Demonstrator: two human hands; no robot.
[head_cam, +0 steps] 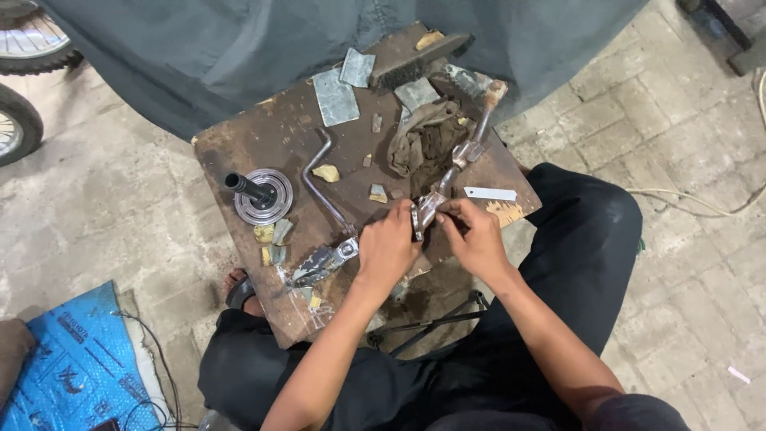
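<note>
A small, stained wooden bench stands over the person's knees, crowded with parts. At its left stands a round metal disc with a dark shaft rising from it; a bent rod runs down the middle to a pedal-like end near the left hand. Grey sandpaper sheets and a wire brush lie at the far edge, a crumpled rag sits just beyond the hands, and a white strip lies to the right. Small yellowish scraps dot the board. A grey cloth hangs behind the bench. The metal lever lies slanted from the far right corner down to the hands, its near end pinched between them. The left hand curls over that end from the left, fingers closed on it; the right hand grips it from the right with thumb and fingertips. Both forearms reach in from below, wrists bent slightly inward.
</note>
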